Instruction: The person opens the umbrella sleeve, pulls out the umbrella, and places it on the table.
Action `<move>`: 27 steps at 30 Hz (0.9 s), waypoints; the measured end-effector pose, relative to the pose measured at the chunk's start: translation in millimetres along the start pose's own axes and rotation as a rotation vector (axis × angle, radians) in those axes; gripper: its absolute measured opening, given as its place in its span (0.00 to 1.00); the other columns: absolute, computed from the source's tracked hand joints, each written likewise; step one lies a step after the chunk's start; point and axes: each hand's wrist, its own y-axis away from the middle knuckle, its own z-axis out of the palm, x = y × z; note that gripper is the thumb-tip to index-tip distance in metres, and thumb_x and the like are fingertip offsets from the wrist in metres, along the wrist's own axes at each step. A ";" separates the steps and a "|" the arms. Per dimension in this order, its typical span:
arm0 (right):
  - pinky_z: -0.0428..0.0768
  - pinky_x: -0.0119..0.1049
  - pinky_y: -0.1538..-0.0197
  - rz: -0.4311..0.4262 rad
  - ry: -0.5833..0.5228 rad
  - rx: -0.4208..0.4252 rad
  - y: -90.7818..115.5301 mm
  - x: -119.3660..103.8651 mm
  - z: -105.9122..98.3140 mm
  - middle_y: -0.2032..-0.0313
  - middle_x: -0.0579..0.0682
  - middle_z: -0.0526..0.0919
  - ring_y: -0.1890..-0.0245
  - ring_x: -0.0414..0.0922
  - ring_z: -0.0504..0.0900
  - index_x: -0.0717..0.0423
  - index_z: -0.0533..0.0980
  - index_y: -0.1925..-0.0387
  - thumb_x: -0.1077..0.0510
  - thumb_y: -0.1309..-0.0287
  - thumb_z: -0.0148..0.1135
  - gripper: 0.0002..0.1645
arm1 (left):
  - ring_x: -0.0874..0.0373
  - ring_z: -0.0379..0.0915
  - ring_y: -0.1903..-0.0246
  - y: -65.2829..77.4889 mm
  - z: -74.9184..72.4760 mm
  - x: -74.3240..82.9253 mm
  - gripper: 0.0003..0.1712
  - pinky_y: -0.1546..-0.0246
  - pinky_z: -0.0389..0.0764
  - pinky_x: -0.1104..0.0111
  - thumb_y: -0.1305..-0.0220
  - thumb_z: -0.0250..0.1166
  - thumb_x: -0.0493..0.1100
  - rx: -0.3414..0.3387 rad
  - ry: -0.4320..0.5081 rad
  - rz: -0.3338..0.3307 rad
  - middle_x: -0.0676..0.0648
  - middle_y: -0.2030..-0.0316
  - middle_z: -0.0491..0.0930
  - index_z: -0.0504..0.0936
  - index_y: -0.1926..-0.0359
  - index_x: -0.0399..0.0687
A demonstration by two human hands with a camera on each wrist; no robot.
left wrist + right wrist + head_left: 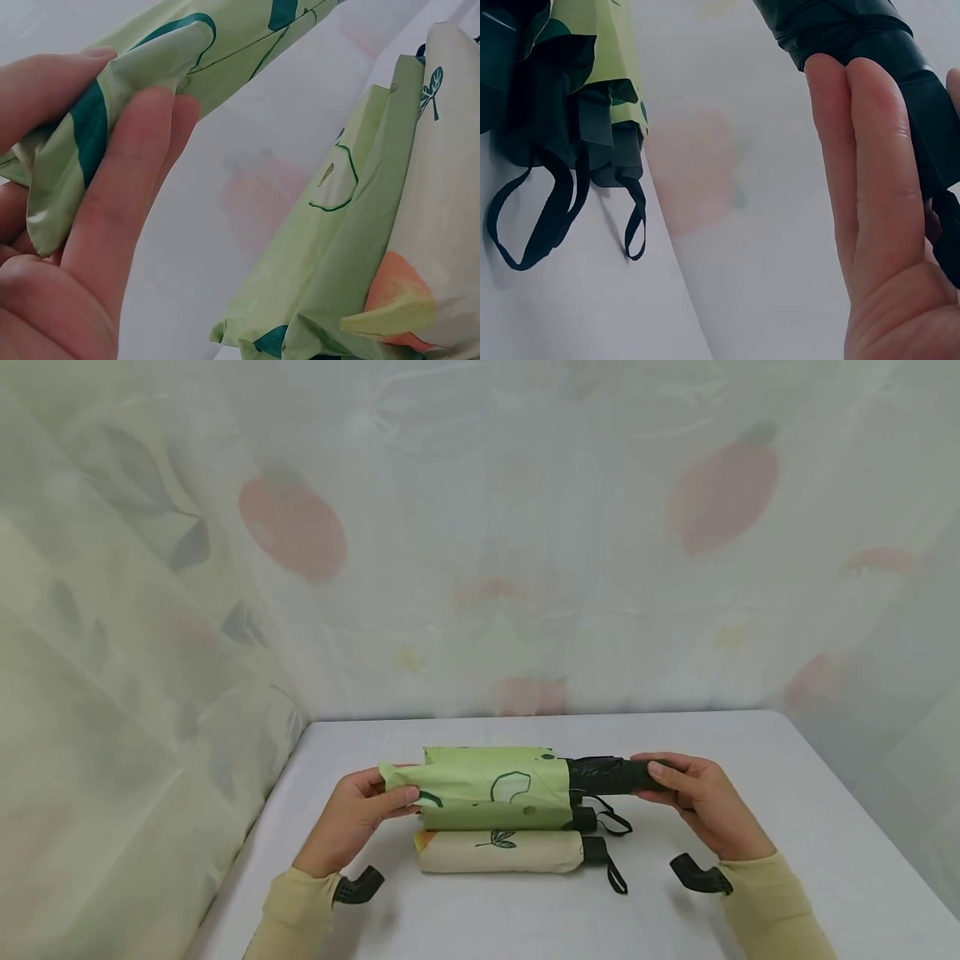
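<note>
Left fingers (pixel 139 157): pinching raised umbrella (pixel 461 781)
Right fingers (pixel 885 135): pinching handle (pixel 930 142)
Counter (pixel 525 918): far edge beyond umbrella
Strap (pixel 946 240): cut off

A white worktop (pixel 525 918) carries a folded beige umbrella (pixel 498 853) between the left hand (pixel 348 822) and right hand (pixel 712 806), its black handle (pixel 595 850) toward the right one. Just beyond lies a folded green umbrella (pixel 491 817), partly hidden.

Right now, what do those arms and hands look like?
The left hand and right hand are human and gloveless. The left sleeve and right sleeve are pale yellow. A black bent piece juts inward at each cuff; no cables show.
</note>
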 end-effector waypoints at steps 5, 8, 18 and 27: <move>0.88 0.36 0.40 0.000 -0.005 -0.007 0.8 -1.5 -0.6 0.42 0.45 0.85 0.49 0.41 0.93 0.65 0.81 0.36 0.62 0.17 0.55 0.18 | 0.56 0.89 0.46 0.2 -1.6 0.0 0.21 0.40 0.89 0.57 0.28 0.73 0.37 -0.005 -0.001 -0.001 0.47 0.47 0.90 0.84 0.40 0.31; 0.88 0.36 0.40 0.002 -0.008 -0.012 1.1 -1.6 -2.3 0.42 0.45 0.86 0.49 0.41 0.93 0.65 0.81 0.35 0.62 0.17 0.55 0.18 | 0.56 0.89 0.46 0.4 -3.1 -0.9 0.20 0.40 0.88 0.56 0.28 0.73 0.38 0.006 -0.010 0.000 0.47 0.46 0.90 0.85 0.41 0.32; 0.88 0.37 0.39 -0.002 -0.010 0.013 3.7 -3.6 -9.3 0.42 0.45 0.86 0.47 0.42 0.92 0.64 0.81 0.35 0.62 0.17 0.55 0.18 | 0.57 0.89 0.48 2.2 -10.5 1.6 0.16 0.40 0.88 0.57 0.27 0.72 0.37 0.018 0.008 0.016 0.49 0.49 0.90 0.86 0.44 0.32; 0.87 0.38 0.39 0.000 -0.051 0.027 6.8 -1.8 -24.8 0.42 0.45 0.86 0.46 0.43 0.92 0.61 0.83 0.37 0.63 0.17 0.54 0.18 | 0.55 0.90 0.48 4.1 -20.9 0.8 0.16 0.40 0.88 0.55 0.28 0.72 0.34 0.061 0.018 0.025 0.47 0.49 0.90 0.85 0.43 0.29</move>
